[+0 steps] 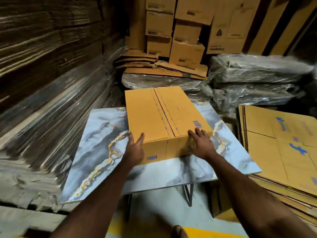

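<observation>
A closed brown cardboard box (154,115) with blue dashed lines along its top seam and small blue barcodes stands on a marble-patterned table (96,152). My left hand (135,148) holds the box's near left corner, thumb on the top edge and fingers down the left side. My right hand (199,143) lies over the near right corner, fingers spread on the top and front face. Both forearms reach in from the bottom of the view.
Tall stacks of flat cardboard wrapped in plastic (42,100) fill the left. Flattened printed cartons (283,148) are piled at the right. Behind the table lie plastic-wrapped bundles (253,79) and stacked brown boxes (180,31). The table's metal legs (188,194) show below.
</observation>
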`<state>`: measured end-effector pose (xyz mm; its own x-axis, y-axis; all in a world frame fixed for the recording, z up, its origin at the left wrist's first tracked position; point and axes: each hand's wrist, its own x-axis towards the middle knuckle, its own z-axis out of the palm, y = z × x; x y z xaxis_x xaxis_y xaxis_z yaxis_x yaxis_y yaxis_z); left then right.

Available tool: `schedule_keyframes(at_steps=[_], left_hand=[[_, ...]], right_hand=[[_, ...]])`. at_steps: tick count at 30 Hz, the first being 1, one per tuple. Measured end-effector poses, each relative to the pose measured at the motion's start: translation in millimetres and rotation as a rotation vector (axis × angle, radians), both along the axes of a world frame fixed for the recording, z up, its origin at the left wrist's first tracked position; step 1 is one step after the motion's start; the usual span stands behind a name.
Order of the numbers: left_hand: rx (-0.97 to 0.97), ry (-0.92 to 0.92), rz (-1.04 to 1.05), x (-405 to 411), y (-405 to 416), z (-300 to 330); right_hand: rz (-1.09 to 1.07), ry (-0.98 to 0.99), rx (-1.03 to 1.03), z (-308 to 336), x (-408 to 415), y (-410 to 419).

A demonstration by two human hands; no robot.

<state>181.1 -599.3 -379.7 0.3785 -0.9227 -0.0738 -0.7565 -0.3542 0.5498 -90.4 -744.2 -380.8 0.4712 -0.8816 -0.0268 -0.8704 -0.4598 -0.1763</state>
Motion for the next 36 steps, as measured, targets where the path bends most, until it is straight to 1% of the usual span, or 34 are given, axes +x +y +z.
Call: schedule_keyframes(at_steps=[2, 4, 5, 6, 7, 8, 9, 10, 11, 13, 16, 19, 22, 24, 27, 29, 31, 34, 36], left_hand=[[0.011, -0.058, 0.034, -1.9, -6.6, -2.7], [0.091, -0.126, 0.116, -9.0, -14.7, -2.4], [0.124, -0.186, 0.166, -14.7, -18.0, 0.6], [0.118, -0.25, 0.209, -21.2, -23.0, 4.5], [0.076, -0.304, 0.234, -27.9, -28.0, 9.1], [0.019, -0.343, 0.236, -34.0, -33.4, 12.8], [-0.03, -0.364, 0.206, -40.1, -39.4, 16.8], [-0.066, -0.375, 0.158, -47.2, -46.7, 20.6], [-0.088, -0.376, 0.101, -54.2, -54.4, 23.9], [-0.116, -0.37, -0.006, -69.4, -70.1, 28.8], [-0.126, -0.404, -0.119, -82.9, -91.8, 28.7], [-0.03, -0.461, -0.186, -79.5, -109.2, 23.2], [0.164, -0.408, -0.204, -72.0, -118.4, 17.5], [0.235, -0.39, -0.209, -69.9, -119.3, 13.1], [0.235, -0.43, -0.211, -71.3, -117.9, 8.1], [0.243, -0.445, -0.21, -71.5, -118.5, 7.2], [0.248, -0.465, -0.199, -66.1, -117.6, 9.1], [0.252, -0.424, -0.193, -52.7, -114.3, 15.9], [0.216, -0.387, -0.185, -45.0, -110.1, 21.2]], right_hand=[[-0.013, -0.061, -0.036, -5.1, -0.8, 0.5], [-0.032, -0.214, -0.07, -9.2, -3.3, 0.8], [-0.08, -0.317, -0.106, -11.6, -4.7, 1.0], [-0.182, -0.421, -0.163, -13.1, -6.2, 1.9], [-0.342, -0.533, -0.215, -13.3, -8.3, 2.9], [-0.551, -0.658, -0.2, -11.4, -10.7, 3.2], [-0.74, -0.794, -0.121, -13.1, -13.3, -0.9], [-0.872, -0.918, 0.013, -15.8, -16.1, -5.9], [-0.941, -1.015, 0.141, -20.2, -19.0, -11.8], [-0.964, -1.109, 0.361, -35.9, -27.3, -26.0], [-0.93, -1.129, 0.612, -61.2, -41.0, -45.0], [-0.961, -1.176, 0.703, -64.8, -47.9, -53.1], [-1.01, -1.233, 0.836, -57.2, -46.3, -48.2], [-1.007, -1.304, 0.91, -57.3, -41.5, -47.6], [-1.027, -1.281, 0.941, -59.4, -34.3, -47.8], [-1.045, -1.309, 0.957, -54.5, -30.6, -46.9], [-1.033, -1.365, 1.018, -50.4, -26.2, -51.0], [-0.985, -1.459, 1.127, -39.2, -20.9, -56.6], [-0.938, -1.508, 1.181, -30.3, -13.2, -60.6]])
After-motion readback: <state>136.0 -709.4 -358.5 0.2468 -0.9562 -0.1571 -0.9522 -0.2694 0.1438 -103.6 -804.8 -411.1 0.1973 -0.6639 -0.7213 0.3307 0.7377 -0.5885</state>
